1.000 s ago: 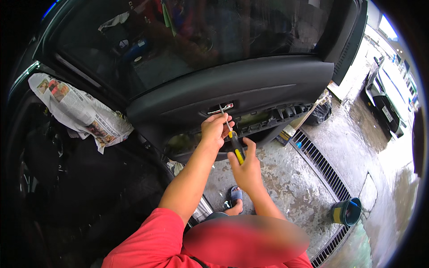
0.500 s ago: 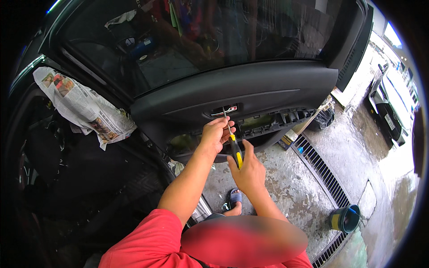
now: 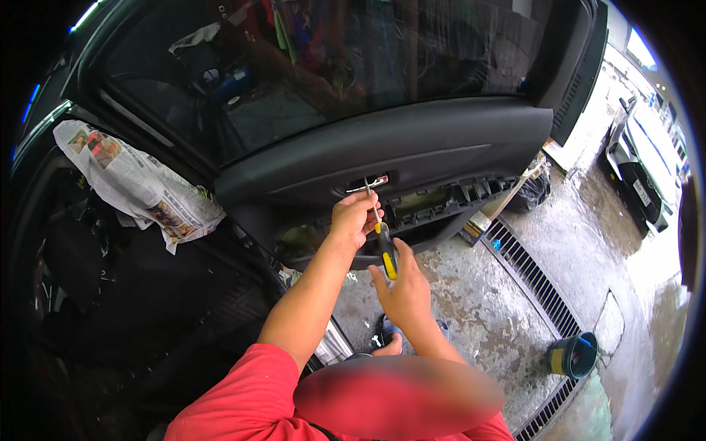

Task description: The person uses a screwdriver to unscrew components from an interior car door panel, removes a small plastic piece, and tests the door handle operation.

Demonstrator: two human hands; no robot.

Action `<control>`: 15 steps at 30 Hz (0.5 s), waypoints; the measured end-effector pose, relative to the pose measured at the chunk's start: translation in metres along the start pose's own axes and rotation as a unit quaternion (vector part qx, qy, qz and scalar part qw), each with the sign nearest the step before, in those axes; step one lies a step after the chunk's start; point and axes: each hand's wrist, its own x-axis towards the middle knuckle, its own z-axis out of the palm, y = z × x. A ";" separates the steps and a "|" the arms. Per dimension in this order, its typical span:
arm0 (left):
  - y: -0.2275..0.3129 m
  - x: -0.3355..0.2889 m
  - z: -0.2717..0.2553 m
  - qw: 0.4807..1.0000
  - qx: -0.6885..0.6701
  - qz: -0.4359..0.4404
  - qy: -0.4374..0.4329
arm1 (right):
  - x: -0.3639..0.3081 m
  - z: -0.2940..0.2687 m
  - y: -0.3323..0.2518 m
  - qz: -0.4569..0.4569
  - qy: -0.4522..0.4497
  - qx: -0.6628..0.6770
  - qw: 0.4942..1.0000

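Note:
A screwdriver [image 3: 387,253] with a black and yellow handle is held by its shaft in the closed fingers of my left hand [image 3: 352,222]. Its tip reaches into the recess of the chrome inner door handle [image 3: 373,184] on a black car door panel [image 3: 441,140]. My right hand [image 3: 407,288] is open beside the screwdriver's handle, thumb on one side and fingers on the other. Whether those fingers touch it is hard to tell. Below the door handle, an exposed section of the panel [image 3: 434,204] shows brackets and openings.
Newspaper [image 3: 147,180] hangs at the left by the dark car interior. A floor grate [image 3: 540,285] crosses the wet concrete, with a bucket [image 3: 571,358] next to it. A black bag [image 3: 531,191] lies beyond the door; another car [image 3: 647,165] stands at far right.
The screwdriver's handle has swung slightly left. My right hand has shifted a little left along with it, while my left hand keeps hold of the shaft.

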 end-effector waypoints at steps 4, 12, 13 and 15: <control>-0.002 0.002 0.010 0.999 0.018 0.007 0.036 | -0.003 0.023 0.010 0.143 -0.057 0.010 0.988; 0.004 0.000 0.021 0.994 0.063 0.052 0.067 | 0.000 0.011 0.007 0.238 -0.032 0.187 0.953; 0.003 0.001 0.020 0.994 0.063 0.059 0.065 | -0.002 0.016 0.009 0.237 -0.027 0.205 0.949; 0.000 0.007 0.019 0.994 0.057 0.075 0.057 | -0.004 0.029 0.013 0.236 -0.014 0.239 0.942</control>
